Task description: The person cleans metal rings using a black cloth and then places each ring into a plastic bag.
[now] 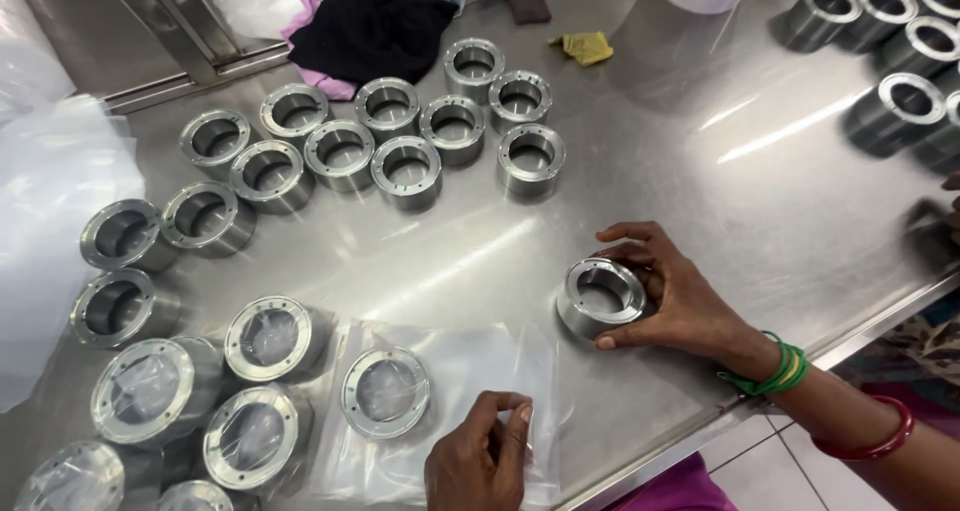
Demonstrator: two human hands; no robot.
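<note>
Right hand point(672, 296) clamped around a metal ring point(601, 297) resting on the steel bench point(700, 161), near its front edge. Left hand point(480, 461) pinches the edge of a clear plastic bag point(470, 371), fingers together. Ring looks heavy, rigid, smooth (likely slippery); best gripped across the outer wall.

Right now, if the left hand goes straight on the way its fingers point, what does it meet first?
The left hand pinches the clear plastic bag. Its fingers point up and right, so it would probably meet first the bare round metal ring held by the right hand.
</note>
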